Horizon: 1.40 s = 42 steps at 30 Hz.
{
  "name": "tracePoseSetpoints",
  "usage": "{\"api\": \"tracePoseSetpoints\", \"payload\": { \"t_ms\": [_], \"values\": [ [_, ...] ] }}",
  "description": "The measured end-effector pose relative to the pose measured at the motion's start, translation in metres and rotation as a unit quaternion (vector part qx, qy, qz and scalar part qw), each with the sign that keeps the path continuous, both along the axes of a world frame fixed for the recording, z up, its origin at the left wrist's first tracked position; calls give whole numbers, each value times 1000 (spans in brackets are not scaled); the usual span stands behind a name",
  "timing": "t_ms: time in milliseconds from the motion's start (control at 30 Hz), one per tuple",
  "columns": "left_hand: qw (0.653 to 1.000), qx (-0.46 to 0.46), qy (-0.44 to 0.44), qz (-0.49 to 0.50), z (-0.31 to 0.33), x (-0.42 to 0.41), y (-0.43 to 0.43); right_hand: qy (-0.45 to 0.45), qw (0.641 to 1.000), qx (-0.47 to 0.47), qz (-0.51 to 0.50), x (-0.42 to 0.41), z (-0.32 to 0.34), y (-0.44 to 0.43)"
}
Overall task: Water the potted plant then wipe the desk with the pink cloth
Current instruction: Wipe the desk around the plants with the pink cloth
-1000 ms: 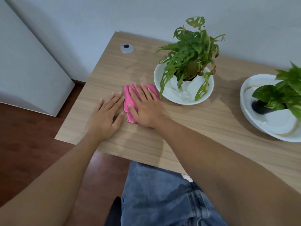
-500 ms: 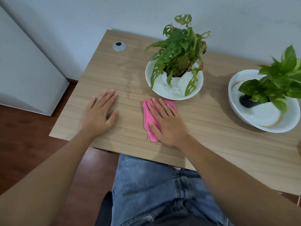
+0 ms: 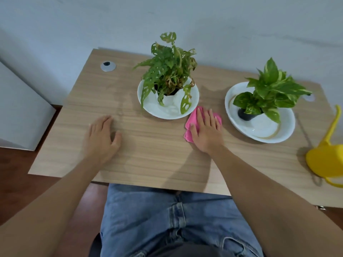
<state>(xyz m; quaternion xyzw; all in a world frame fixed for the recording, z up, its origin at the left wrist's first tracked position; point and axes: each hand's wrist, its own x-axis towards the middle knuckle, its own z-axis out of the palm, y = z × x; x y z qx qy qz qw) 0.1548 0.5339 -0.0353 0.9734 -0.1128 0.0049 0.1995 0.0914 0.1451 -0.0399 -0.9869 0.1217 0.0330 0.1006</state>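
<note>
My right hand point(image 3: 207, 131) lies flat on the folded pink cloth point(image 3: 191, 122), pressing it to the wooden desk point(image 3: 157, 151) between the two white dishes. Flat on the desk's left part rests my left hand point(image 3: 101, 138), fingers spread and holding nothing. A holey-leaved potted plant point(image 3: 169, 69) stands in a white dish point(image 3: 148, 104) at the middle back. To its right, a second plant with broad green leaves point(image 3: 272, 89) stands in a dark pot inside another white dish point(image 3: 278, 134).
A yellow watering can point(image 3: 326, 162) sits on the desk's right end, spout pointing up and back. A round grey cable grommet point(image 3: 108, 66) is at the back left corner. The wall runs behind the desk. A white cabinet point(image 3: 16, 115) stands left, on dark flooring.
My right hand has slid the pink cloth to the right, from beside my left hand to the gap between the two dishes. My left hand has stayed flat on the desk.
</note>
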Motion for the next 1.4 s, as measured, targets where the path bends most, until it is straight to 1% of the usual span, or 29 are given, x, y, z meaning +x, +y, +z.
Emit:
{"api": "tracePoseSetpoints", "payload": {
  "t_ms": [133, 233, 400, 600, 733, 833, 900, 1000, 1067, 1133, 1200, 1267, 1333, 1400],
  "values": [
    [993, -33, -8, -110, 2, -14, -57, 0, 1000, 15, -10, 14, 0, -1],
    [988, -5, -12, -157, -6, -24, -78, -8, 1000, 10, 28, 3, 1, -8],
    [986, 27, -52, -154, -23, -33, -80, -18, 997, 15, 77, -43, 0, -38],
    [987, 35, -47, -147, -20, -36, -83, -31, 998, -4, 58, -110, -2, -72],
    [987, 36, -47, -149, -20, -36, -84, -23, 998, -24, 44, -117, -6, -73],
    [987, 31, -49, -151, -20, -35, -83, -16, 997, -19, 67, -111, -4, -69],
    [987, 9, -42, -155, -19, -34, -81, -14, 995, -16, 94, -103, -3, -63],
    [984, -90, -25, -155, -14, -29, -75, -10, 991, -17, 134, -86, -3, -43],
    [981, -143, -10, -130, -9, -23, -62, -4, 987, -16, 157, -72, -4, -24],
    [983, -158, 7, -98, -7, -14, -41, -4, 984, -20, 174, -58, -6, -3],
    [988, -141, 9, -68, -8, -4, -12, -6, 982, -21, 189, -45, -6, 22],
    [994, -105, 0, -39, -10, 5, 21, -9, 980, -21, 199, -33, -7, 50],
    [998, -57, -20, -31, -12, 9, 53, -11, 979, -21, 204, -24, -9, 79],
    [999, -13, -21, -30, -14, 9, 78, -17, 977, -13, 212, -15, -11, 113]
  ]
}}
